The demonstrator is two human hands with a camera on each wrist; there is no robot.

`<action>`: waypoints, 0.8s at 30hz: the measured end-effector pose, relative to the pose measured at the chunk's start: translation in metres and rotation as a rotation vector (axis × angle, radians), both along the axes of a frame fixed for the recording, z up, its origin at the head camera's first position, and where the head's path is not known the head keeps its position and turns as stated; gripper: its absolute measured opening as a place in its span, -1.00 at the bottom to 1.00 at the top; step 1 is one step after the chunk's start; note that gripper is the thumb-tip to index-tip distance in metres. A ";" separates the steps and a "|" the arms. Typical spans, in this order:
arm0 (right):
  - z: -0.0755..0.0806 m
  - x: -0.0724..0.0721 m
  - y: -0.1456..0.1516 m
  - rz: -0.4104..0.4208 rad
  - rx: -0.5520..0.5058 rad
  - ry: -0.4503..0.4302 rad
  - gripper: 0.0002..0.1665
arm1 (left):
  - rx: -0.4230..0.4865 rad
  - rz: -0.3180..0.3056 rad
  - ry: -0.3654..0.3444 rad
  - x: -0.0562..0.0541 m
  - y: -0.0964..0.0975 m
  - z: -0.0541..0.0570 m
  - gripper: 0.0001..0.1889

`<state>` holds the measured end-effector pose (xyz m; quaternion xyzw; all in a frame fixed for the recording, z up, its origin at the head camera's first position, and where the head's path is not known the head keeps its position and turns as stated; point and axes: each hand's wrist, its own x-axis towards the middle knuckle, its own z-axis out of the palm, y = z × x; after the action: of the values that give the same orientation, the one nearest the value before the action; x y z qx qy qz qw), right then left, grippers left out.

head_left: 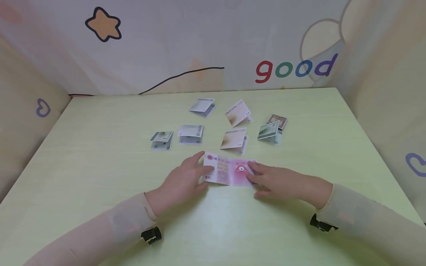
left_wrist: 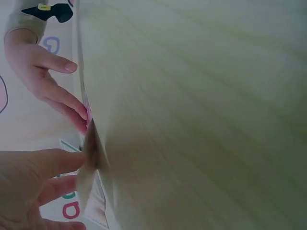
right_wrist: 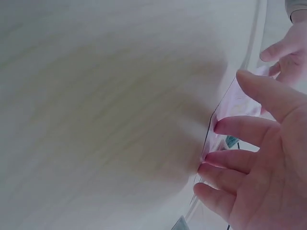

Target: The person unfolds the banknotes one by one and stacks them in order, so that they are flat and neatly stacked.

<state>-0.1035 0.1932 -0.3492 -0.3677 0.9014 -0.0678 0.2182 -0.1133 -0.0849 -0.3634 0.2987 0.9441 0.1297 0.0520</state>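
Observation:
A pink 100 banknote [head_left: 223, 171] lies unfolded on the table, with a crease across its middle and its left half tilted up a little. My left hand [head_left: 185, 180] is at its left end, one finger over the printed face and the thumb by the lower corner. On the right half rest the fingertips of my right hand [head_left: 279, 181], fingers nearly straight and thumb apart below the edge. Seen from the right wrist, the right hand [right_wrist: 268, 153] has its fingers spread along the note's edge. In the left wrist view the left hand [left_wrist: 43, 187] partly overlaps the raised paper.
Beyond the note stand several folded banknotes: greenish ones at left [head_left: 161, 136] and right [head_left: 269, 130], bluish-grey ones [head_left: 191, 130], and brownish ones [head_left: 233, 139]. A small brown note [head_left: 279, 120] lies behind the right green one. Printed cloth walls [head_left: 173, 44] border the table [head_left: 100, 147].

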 end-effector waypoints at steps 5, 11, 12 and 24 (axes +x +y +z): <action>0.000 -0.001 0.002 0.002 -0.003 -0.018 -0.27 | -0.132 -0.119 0.039 0.000 0.002 -0.003 -0.66; 0.001 -0.003 0.004 -0.012 0.015 -0.034 -0.30 | -0.255 -0.248 -0.012 0.000 0.007 -0.001 -0.51; 0.001 -0.004 0.004 -0.011 0.017 -0.033 -0.31 | -0.267 -0.268 -0.008 0.000 0.007 -0.001 -0.50; 0.000 -0.004 0.009 0.010 0.016 -0.011 -0.28 | -0.372 -0.365 -0.042 -0.003 -0.001 0.001 -0.35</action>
<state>-0.1072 0.2022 -0.3488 -0.3703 0.8988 -0.0616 0.2263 -0.1165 -0.0862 -0.3622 0.4465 0.8810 -0.0517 0.1480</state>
